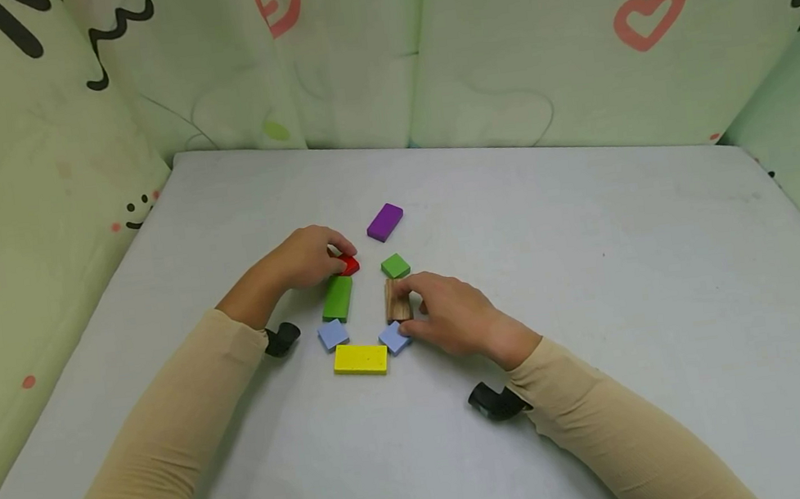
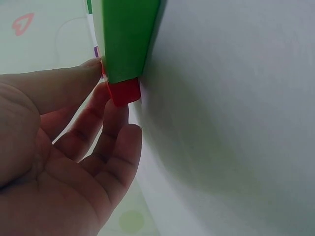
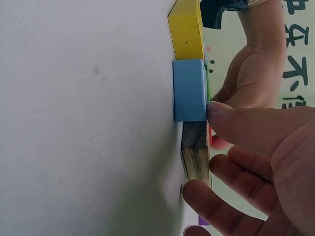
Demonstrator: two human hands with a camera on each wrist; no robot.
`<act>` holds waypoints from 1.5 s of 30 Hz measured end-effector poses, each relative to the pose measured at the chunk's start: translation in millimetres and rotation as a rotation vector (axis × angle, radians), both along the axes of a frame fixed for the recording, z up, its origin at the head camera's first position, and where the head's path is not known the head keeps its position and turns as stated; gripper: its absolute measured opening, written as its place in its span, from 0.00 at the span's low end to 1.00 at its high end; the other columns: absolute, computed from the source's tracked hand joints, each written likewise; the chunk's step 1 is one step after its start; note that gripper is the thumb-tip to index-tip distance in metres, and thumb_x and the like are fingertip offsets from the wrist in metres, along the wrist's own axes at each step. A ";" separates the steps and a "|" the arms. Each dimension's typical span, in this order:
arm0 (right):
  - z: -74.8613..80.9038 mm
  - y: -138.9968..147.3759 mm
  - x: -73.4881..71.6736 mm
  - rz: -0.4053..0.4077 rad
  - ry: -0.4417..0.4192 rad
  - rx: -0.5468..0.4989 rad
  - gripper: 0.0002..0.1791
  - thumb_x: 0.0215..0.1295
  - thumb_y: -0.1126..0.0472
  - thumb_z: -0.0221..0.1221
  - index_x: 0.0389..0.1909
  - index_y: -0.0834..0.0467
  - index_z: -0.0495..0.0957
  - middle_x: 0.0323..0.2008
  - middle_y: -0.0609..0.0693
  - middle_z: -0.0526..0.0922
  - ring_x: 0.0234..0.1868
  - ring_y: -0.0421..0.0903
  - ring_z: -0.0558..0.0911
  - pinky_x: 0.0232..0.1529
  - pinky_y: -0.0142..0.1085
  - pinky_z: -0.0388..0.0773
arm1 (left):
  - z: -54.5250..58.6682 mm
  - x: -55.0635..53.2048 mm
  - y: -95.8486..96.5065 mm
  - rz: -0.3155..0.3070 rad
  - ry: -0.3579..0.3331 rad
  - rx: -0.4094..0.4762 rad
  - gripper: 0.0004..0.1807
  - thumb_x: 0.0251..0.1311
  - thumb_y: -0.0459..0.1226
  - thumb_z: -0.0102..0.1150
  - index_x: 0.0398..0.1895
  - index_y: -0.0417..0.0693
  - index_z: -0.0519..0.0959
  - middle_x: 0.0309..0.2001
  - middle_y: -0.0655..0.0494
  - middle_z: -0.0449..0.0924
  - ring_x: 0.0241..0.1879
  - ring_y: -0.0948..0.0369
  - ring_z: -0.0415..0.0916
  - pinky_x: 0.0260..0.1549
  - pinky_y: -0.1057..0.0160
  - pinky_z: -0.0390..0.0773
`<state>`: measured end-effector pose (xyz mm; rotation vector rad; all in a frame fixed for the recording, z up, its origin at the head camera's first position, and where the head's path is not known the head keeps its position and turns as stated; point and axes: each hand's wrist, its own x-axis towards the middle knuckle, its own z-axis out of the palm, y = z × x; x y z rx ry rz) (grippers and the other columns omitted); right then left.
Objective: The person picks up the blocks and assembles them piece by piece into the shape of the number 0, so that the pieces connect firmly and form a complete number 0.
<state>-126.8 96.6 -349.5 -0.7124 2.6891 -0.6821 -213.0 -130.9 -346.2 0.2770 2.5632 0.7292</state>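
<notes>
My left hand [image 1: 308,256] pinches a small red block [image 1: 351,265] between thumb and fingers. That block meets the far end of a long green block [image 1: 337,298]; in the left wrist view the red block [image 2: 125,92] shows just past the green one [image 2: 129,39]. My right hand [image 1: 455,311] reaches over a striped wooden block [image 1: 395,303] and a light blue block [image 1: 392,338]. Its thumb touches the blue block's [image 3: 190,91] upper edge, while its loosely bent fingers lie against or beside the wooden block [image 3: 196,160].
A yellow block [image 1: 361,360] lies nearest me, with a second light blue block [image 1: 333,335] at its left corner. Beyond the wooden block is a small green block [image 1: 395,266]. Farther off lies a purple block [image 1: 385,222]. Patterned curtains border the white table [image 1: 635,297].
</notes>
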 end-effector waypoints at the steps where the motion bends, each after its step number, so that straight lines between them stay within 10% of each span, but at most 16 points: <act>1: 0.1 0.0 0.0 0.000 0.001 0.000 0.27 0.66 0.55 0.65 0.63 0.60 0.73 0.57 0.53 0.78 0.45 0.48 0.80 0.45 0.41 0.78 | 0.5 0.2 0.0 0.001 0.001 0.002 0.17 0.72 0.33 0.54 0.61 0.45 0.79 0.59 0.43 0.76 0.53 0.49 0.72 0.57 0.54 0.75; 45: 0.8 -0.3 1.5 -0.010 -0.003 0.008 0.28 0.66 0.55 0.65 0.64 0.60 0.73 0.58 0.53 0.78 0.46 0.48 0.80 0.46 0.41 0.78 | -1.1 23.7 -10.5 0.006 0.016 0.057 0.19 0.67 0.33 0.61 0.61 0.44 0.76 0.58 0.47 0.76 0.56 0.50 0.70 0.56 0.53 0.75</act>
